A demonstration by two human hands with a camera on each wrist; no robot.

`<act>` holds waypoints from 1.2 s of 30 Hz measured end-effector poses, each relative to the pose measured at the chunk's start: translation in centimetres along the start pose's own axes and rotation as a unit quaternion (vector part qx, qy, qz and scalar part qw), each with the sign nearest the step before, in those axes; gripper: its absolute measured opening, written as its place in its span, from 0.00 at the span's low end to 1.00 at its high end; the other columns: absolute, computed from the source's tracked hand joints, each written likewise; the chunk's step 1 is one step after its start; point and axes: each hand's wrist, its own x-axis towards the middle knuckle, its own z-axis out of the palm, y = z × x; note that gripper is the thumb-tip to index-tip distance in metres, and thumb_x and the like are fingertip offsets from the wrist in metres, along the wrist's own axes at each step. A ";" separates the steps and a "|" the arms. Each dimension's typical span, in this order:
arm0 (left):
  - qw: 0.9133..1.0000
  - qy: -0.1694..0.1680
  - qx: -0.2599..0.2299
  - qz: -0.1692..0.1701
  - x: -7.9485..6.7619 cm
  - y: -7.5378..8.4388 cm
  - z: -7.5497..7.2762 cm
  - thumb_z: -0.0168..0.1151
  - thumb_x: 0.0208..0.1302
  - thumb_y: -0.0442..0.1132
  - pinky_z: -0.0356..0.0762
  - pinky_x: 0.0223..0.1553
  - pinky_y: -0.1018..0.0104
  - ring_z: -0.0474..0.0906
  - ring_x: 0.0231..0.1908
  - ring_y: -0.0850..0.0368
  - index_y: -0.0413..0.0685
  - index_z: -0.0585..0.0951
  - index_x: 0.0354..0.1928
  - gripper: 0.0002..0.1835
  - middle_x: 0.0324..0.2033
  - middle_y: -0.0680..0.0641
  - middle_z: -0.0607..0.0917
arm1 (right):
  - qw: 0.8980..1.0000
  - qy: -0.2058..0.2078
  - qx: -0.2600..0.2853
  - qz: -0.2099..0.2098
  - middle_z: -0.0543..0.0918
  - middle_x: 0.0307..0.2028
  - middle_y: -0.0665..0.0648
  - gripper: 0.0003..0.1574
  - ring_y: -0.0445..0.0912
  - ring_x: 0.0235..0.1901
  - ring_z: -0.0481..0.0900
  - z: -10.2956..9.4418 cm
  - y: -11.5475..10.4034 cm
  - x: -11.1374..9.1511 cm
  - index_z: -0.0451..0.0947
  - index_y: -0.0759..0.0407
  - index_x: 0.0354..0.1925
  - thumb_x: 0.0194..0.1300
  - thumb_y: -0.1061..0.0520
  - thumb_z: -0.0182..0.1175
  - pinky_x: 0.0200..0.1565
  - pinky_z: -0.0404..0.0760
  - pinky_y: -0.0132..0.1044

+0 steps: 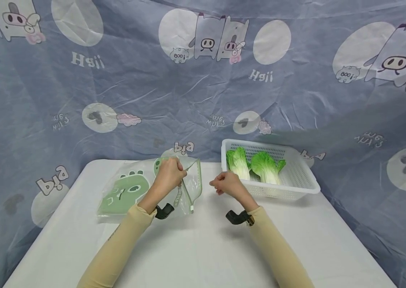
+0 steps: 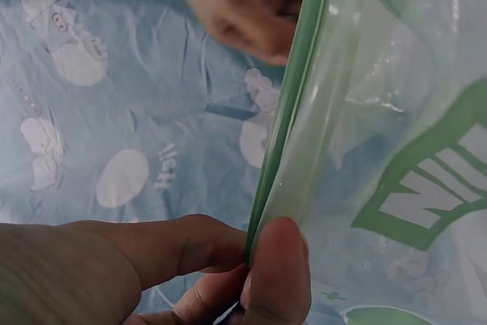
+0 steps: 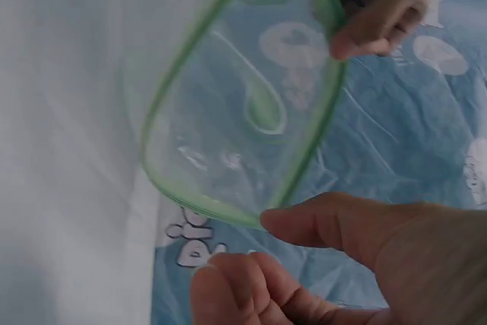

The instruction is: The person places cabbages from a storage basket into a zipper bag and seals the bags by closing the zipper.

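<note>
A clear zip bag (image 1: 120,196) with a green dinosaur print lies on the left of the table, its mouth end raised and parted. My left hand (image 1: 168,175) pinches the green zip edge (image 2: 285,127) between thumb and fingers. In the right wrist view the bag's mouth (image 3: 202,207) forms a loop rimmed in green. My right hand (image 1: 229,185) hovers between bag and basket, holding nothing; its thumb (image 3: 319,222) and loosely bent fingers are apart. Two heads of leafy cabbage, one on the left (image 1: 239,164) and one on the right (image 1: 265,166), lie in the white basket (image 1: 296,184).
The white table (image 1: 203,256) extends in front of both arms. A blue-grey cloth (image 1: 203,96) printed with cartoon pigs hangs behind it and down its sides. The basket stands at the back right, close by the right hand.
</note>
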 end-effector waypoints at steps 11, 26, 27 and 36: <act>0.999 -0.028 -0.009 -0.014 0.0 -0.1 0.4 0.63 0.58 0.32 0.76 0.19 0.69 0.79 0.12 0.58 0.41 0.77 0.26 0.06 0.18 0.45 0.82 | 0.992 0.067 -0.096 0.041 0.67 0.09 0.48 0.29 0.43 0.14 0.70 -7.9 -0.3 4.1 0.64 0.53 0.11 0.61 0.46 0.63 0.22 0.69 0.35; 0.998 -0.055 0.002 -0.012 0.0 -0.1 1.5 0.64 0.58 0.30 0.79 0.21 0.68 0.79 0.12 0.60 0.40 0.77 0.27 0.06 0.23 0.44 0.82 | 0.982 0.037 -0.108 0.148 0.75 0.55 0.69 0.33 0.60 0.53 0.76 -8.3 3.2 7.9 0.75 0.73 0.50 0.63 0.44 0.62 0.55 0.77 0.53; 0.998 -0.056 0.002 -0.010 0.0 -0.1 1.6 0.64 0.58 0.31 0.79 0.21 0.68 0.79 0.12 0.59 0.40 0.77 0.27 0.06 0.23 0.44 0.82 | 0.982 0.035 -0.109 0.152 0.75 0.55 0.68 0.34 0.59 0.52 0.76 -8.3 3.4 8.1 0.74 0.73 0.52 0.63 0.45 0.62 0.55 0.78 0.52; 0.998 -0.055 0.003 -0.005 0.1 -0.1 1.7 0.63 0.58 0.30 0.78 0.19 0.69 0.79 0.11 0.60 0.40 0.76 0.27 0.05 0.24 0.44 0.82 | 0.976 0.003 -0.127 0.179 0.74 0.32 0.59 0.31 0.48 0.30 0.71 -9.0 4.8 9.6 0.78 0.70 0.48 0.59 0.44 0.67 0.34 0.74 0.39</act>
